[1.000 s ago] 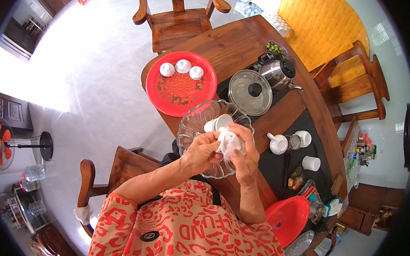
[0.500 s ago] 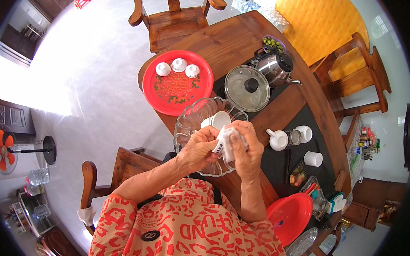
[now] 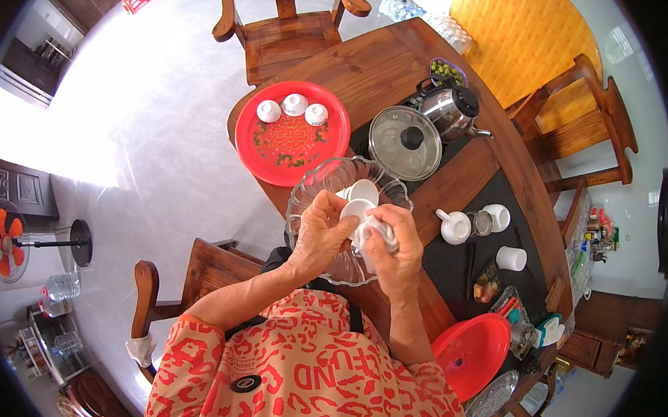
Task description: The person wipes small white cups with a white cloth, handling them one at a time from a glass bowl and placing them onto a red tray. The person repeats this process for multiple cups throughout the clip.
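Remotely, I am pinching a white cup [image 3: 357, 208] with the left hand [image 3: 318, 234]. The right hand [image 3: 399, 257] is clutching white cloth [image 3: 374, 234] against it, above a glass bowl [image 3: 310, 184].

A small white cup [image 3: 358, 207] sits in the left hand's [image 3: 322, 234] fingers over the glass bowl [image 3: 295, 209], its round mouth in plain sight to me. Against its side, a soft white cloth [image 3: 378, 229] lies bunched and creased in the right hand [image 3: 400, 260].
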